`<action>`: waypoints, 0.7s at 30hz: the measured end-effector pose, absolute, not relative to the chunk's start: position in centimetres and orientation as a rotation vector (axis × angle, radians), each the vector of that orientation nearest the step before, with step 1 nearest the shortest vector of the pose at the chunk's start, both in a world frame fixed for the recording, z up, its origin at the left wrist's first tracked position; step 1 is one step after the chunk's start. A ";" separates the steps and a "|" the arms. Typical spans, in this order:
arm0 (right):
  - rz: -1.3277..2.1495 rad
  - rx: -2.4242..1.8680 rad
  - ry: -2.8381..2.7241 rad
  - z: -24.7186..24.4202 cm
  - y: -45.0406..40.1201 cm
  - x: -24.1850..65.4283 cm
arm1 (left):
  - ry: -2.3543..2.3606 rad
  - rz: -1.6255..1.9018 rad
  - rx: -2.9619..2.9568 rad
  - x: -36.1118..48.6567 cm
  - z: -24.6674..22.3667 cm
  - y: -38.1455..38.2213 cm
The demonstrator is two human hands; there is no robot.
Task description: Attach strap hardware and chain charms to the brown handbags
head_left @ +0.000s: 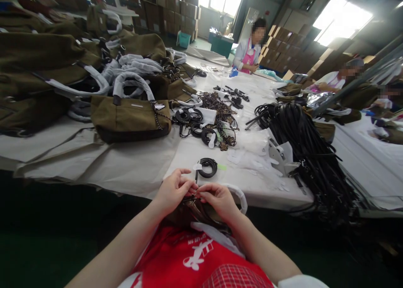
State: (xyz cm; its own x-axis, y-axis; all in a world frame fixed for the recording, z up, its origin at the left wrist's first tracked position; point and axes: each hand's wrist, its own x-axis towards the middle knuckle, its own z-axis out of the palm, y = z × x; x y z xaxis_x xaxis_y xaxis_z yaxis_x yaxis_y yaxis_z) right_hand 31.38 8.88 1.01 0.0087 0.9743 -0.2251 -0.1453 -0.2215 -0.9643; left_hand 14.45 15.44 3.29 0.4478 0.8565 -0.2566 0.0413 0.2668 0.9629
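A handbag [201, 212] of dark olive cloth lies in my lap against the table edge, mostly covered by my hands. Its handle [242, 197], wrapped in white, curves out on the right. My left hand [176, 189] and my right hand [220, 200] meet over the bag's top, thumbs and fingers pinched together. Whatever small piece lies between the fingertips is hidden. Just beyond them, a coiled black strap [208, 168] with white and green tabs rests on the table, and a short dark end shows beside the left fingertips.
Olive handbags [132, 118] with wrapped handles are piled on the left. Mid-table lie more coils [209, 137] and a heap of patterned cords [217, 105]. Many black straps [292, 132] hang over the right edge. A person [248, 53] in a pink apron works across the table.
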 end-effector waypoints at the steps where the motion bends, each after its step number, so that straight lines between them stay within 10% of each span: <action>1: 1.413 -1.266 -1.002 0.8 8.8 31.4 | 0.968 0.677 1.188 14.4 3.3 15.4; 21: 1.166 -1.424 -1.344 0.0 8.1 31.7 | 1.052 0.539 1.819 13.0 2.8 14.2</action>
